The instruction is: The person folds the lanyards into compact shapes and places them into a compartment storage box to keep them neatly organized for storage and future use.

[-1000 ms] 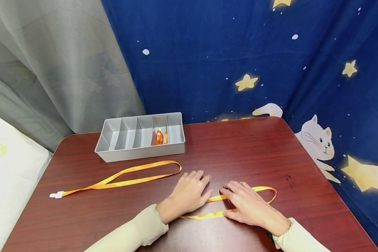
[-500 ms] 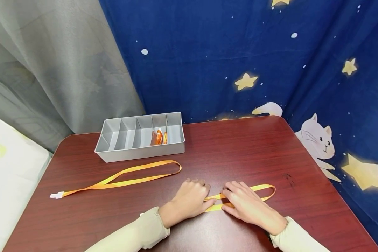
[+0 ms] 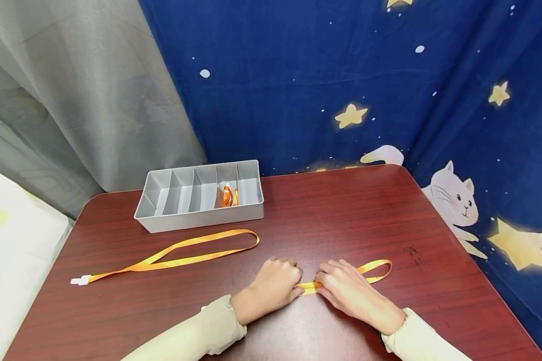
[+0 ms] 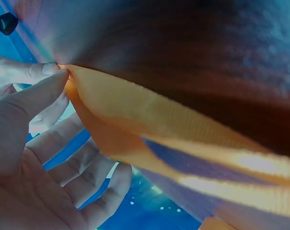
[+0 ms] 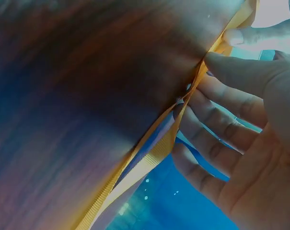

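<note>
An orange lanyard (image 3: 310,288) lies near the front of the table, its two straps drawn close together between the hands. My left hand (image 3: 271,285) pinches the straps with thumb and fingertips, as the left wrist view shows the lanyard (image 4: 130,110) running back under the palm. Just right of it, my right hand (image 3: 350,292) pinches the same straps; its thumb presses the band (image 5: 201,72) against the fingers. The lanyard's rounded loop end sticks out beyond the right hand. A small white piece peeks out beside the left sleeve, which covers most of that end.
Another orange lanyard (image 3: 194,260) lies stretched out at the left, with a white clip (image 3: 80,280) at its end. Behind it stands a grey divided box (image 3: 203,219) holding orange rolled bands (image 3: 227,196) in one compartment. Curtains hang along the table's back edge.
The fingers of both hands have closed in on the lanyard, and its two straps have come together between them. The loop at the right has narrowed. The other lanyard and box stay put.
</note>
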Action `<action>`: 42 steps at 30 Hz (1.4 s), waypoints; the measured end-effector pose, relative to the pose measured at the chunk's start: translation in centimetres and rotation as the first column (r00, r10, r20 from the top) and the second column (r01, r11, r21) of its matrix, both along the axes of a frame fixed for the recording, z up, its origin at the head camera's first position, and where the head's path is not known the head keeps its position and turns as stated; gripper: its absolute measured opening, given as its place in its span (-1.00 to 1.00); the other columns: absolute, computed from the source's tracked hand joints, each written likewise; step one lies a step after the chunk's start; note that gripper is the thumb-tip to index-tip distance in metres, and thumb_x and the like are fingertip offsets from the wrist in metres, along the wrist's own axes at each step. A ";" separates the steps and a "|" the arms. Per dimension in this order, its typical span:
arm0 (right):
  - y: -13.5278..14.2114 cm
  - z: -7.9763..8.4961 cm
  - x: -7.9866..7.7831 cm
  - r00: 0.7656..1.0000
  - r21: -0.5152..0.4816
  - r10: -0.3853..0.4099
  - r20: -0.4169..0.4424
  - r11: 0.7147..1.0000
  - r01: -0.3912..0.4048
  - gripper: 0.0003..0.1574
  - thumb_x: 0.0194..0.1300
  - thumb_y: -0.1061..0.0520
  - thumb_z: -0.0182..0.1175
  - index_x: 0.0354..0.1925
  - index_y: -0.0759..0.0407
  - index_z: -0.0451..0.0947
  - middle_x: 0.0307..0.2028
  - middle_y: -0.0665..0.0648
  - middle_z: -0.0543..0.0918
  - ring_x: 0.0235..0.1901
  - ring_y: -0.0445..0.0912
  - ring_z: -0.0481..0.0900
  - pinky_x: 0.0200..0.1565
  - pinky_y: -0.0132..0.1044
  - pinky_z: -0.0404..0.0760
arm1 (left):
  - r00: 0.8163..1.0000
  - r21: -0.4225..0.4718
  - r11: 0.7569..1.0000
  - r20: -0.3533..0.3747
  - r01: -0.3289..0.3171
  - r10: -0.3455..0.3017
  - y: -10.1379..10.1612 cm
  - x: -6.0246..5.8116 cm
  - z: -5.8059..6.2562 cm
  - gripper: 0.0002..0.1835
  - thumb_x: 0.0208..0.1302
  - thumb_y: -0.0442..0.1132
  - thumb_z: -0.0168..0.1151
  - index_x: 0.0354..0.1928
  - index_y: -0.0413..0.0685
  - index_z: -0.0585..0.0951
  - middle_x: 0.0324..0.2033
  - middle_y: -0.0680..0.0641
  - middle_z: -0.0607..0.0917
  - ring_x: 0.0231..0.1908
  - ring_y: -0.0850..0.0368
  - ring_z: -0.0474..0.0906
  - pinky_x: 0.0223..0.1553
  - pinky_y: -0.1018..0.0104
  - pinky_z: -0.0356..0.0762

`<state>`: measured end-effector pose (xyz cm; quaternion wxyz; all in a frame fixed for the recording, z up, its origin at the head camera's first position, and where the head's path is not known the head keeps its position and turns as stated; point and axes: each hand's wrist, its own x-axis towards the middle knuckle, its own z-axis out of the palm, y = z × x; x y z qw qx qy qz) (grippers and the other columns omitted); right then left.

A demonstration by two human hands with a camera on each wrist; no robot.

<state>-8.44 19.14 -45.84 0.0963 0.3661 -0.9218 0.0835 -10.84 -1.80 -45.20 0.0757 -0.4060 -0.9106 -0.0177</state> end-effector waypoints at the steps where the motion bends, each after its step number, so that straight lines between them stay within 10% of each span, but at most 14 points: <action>1: -0.1 0.0 0.0 1.000 0.002 -0.001 0.003 1.000 0.001 -0.79 0.11 0.08 0.47 -0.49 -0.02 0.59 -0.51 -0.16 0.37 -0.46 -0.21 0.38 -0.41 -0.32 0.35 | 1.000 0.000 1.000 0.004 0.000 0.000 0.0 0.0 0.0 -0.71 0.11 0.14 0.44 -0.52 0.14 0.66 -0.53 0.11 0.57 -0.49 0.17 0.57 -0.50 0.27 0.42; 23: -0.7 0.1 -0.7 0.997 -0.012 0.016 -0.073 1.000 -0.017 -0.71 0.15 0.21 0.36 -0.58 0.00 0.46 -0.57 -0.12 0.39 -0.53 -0.17 0.39 -0.49 -0.32 0.38 | 1.000 0.048 0.999 0.010 0.011 -0.012 0.3 0.1 -0.2 -0.66 0.10 0.16 0.44 -0.64 0.20 0.61 -0.56 0.14 0.57 -0.51 0.19 0.56 -0.51 0.24 0.46; 35: -1.3 2.8 -1.5 0.992 -0.269 -0.104 -0.069 0.960 0.082 -0.81 0.10 0.27 0.43 -0.44 0.09 0.58 -0.53 -0.12 0.45 -0.57 -0.27 0.36 -0.55 -0.36 0.43 | 0.956 0.208 0.976 -0.293 0.067 -0.004 -0.1 -0.9 1.6 -0.77 0.22 -0.10 0.34 -0.57 0.04 0.67 -0.56 0.07 0.58 -0.54 0.15 0.53 -0.54 0.29 0.37; 42: -1.7 4.3 -1.7 0.980 -0.348 -0.188 0.071 0.916 0.201 -0.85 0.23 0.23 0.35 -0.37 0.01 0.58 -0.55 -0.21 0.44 -0.59 -0.32 0.33 -0.54 -0.39 0.37 | 0.932 0.287 0.951 -0.362 0.118 -0.006 -0.5 -2.1 2.9 -0.92 0.18 -0.27 0.33 -0.46 -0.01 0.72 -0.37 -0.01 0.65 -0.40 0.09 0.56 -0.49 0.29 0.42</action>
